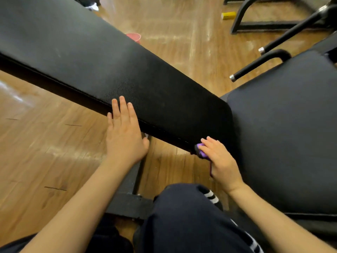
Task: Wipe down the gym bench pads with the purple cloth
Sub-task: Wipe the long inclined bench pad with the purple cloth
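Note:
A long black backrest pad [102, 57] runs from the upper left down to the middle of the head view. A wider black seat pad [284, 128] lies to its right. My left hand [125, 132] rests flat with straight fingers on the backrest pad's near side edge. My right hand [220, 161] holds the purple cloth [202, 152] against the lower corner of the backrest pad, where it meets the seat pad. Most of the cloth is hidden under my fingers and palm.
The bench's black steel frame [131, 203] stands on a wooden floor [45, 152] under my left arm. My knee in dark trousers [184, 216] is close below. Black handle bars [255, 64], another machine frame [242, 19], a red cup [134, 37] and a yellow object [228, 15] lie beyond.

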Tool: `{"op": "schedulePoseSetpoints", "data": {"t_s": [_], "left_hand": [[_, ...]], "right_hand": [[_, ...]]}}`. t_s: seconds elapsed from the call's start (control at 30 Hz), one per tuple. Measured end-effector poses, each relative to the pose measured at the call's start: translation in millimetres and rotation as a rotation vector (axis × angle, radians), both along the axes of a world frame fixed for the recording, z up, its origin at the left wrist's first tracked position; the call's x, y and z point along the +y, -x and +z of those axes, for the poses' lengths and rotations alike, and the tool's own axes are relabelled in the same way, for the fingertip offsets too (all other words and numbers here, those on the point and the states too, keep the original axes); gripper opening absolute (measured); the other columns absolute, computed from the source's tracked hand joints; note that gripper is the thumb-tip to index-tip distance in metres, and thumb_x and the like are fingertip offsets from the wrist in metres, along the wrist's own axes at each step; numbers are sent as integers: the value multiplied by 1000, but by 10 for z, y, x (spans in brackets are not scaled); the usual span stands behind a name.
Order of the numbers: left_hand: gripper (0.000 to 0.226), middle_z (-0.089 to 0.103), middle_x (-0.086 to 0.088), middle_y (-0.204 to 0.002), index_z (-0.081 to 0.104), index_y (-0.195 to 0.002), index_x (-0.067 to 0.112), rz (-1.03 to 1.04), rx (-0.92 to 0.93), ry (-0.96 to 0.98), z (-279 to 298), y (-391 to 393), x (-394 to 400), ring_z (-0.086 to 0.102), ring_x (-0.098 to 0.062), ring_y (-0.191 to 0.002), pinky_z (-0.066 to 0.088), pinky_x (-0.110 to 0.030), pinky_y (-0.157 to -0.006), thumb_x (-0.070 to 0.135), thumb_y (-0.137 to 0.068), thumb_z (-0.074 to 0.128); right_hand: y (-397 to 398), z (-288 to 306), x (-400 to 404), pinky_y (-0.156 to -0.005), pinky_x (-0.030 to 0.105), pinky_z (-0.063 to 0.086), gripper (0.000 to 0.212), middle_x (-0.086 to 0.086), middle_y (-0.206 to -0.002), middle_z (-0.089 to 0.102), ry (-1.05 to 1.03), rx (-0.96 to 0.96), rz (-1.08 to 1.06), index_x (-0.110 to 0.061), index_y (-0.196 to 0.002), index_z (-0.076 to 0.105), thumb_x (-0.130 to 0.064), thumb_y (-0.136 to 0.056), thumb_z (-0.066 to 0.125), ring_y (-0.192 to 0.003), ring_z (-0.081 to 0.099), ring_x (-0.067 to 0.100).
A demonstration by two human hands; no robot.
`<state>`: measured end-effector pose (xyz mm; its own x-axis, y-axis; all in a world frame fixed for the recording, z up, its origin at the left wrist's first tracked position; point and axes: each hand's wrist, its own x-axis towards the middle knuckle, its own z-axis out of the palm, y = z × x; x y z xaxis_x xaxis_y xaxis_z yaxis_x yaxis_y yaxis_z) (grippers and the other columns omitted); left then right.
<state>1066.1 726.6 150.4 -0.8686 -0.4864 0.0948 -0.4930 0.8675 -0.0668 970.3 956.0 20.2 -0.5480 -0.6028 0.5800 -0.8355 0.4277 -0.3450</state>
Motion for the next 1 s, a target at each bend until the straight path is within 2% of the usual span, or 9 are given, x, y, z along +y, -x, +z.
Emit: {"op": "schedulePoseSetpoints", "data": {"t_s": [0.07, 0.13, 0.23, 0.3, 0.47, 0.6, 0.7, 0.8, 1.0], "left_hand": [[99, -18, -20, -156, -9, -149, -1, -18, -5, -9, -5, -31, -9, -19, -34, -143, -1, -44, -117, 38, -86, 58], [98, -16, -20, -156, -7, -149, 0, -35, -1, -2, -20, -60, -23, -18, -34, -144, 1, -45, -117, 36, -85, 59], [98, -11, -20, -157, -2, -150, -1, -51, 28, 7, -41, -70, -28, -15, -34, -144, 5, -47, -117, 32, -82, 61], [98, -12, -20, -157, -3, -150, -1, -42, 20, 4, -49, -72, -20, -16, -34, -144, 5, -47, -117, 33, -82, 61], [99, -18, -21, -156, -8, -149, -1, -21, -3, 16, -60, -36, 13, -20, -36, -143, 2, -45, -117, 38, -86, 58], [102, -15, -24, -155, -6, -148, -5, -2, 36, 10, -96, 3, 43, -20, -38, -142, 0, -43, -117, 37, -83, 61], [104, -14, -27, -155, -5, -147, -7, 4, 60, 15, -128, 13, 51, -20, -39, -142, 0, -44, -117, 37, -81, 63], [106, -15, -27, -154, -5, -147, -8, 0, 65, 28, -146, 25, 58, -21, -40, -141, -3, -43, -116, 40, -81, 63], [108, -12, -28, -154, -2, -147, -9, 10, 85, 54, -181, 38, 77, -17, -41, -142, 2, -48, -116, 42, -78, 65]], "right_hand": [[-145, 15, -57, -113, 29, 26, 37, 10, -128, 53, 292, -160, -194, -2, -123, 54, 1, -86, 46, -127, 40, 19], [-225, 0, -171, -112, 34, 27, 39, 7, -133, 45, 391, -253, -248, -1, -126, 50, 0, -89, 38, -132, 34, 18], [-242, -136, -402, -112, 45, 25, 52, 2, -145, 29, 227, -385, -225, -6, -138, 34, -7, -88, 47, -139, 17, 14], [-245, -284, -490, -111, 46, 21, 63, 6, -149, 25, 91, -338, -263, -7, -142, 28, -18, -86, 52, -140, 10, 15], [-99, -280, -358, -113, 42, 20, 50, 6, -145, 31, 65, -232, -139, -7, -139, 30, -24, -92, 35, -138, 17, 15], [-1, -258, -319, -115, 37, 19, 44, 4, -139, 38, 253, -316, -166, -8, -133, 37, -24, -92, 40, -135, 24, 13], [-24, -311, -405, -107, 44, 31, 49, 8, -139, 44, 252, -323, -208, -8, -134, 43, -28, -89, 45, -134, 29, 17], [-74, -335, -458, -111, 39, 29, 49, 12, -141, 42, 288, -341, -200, -2, -134, 43, -32, -95, 38, -135, 29, 22], [-154, -474, -330, -115, 24, 18, 40, 16, -137, 43, 256, -251, -148, 4, -129, 45, -8, -92, 37, -133, 31, 25]]}}
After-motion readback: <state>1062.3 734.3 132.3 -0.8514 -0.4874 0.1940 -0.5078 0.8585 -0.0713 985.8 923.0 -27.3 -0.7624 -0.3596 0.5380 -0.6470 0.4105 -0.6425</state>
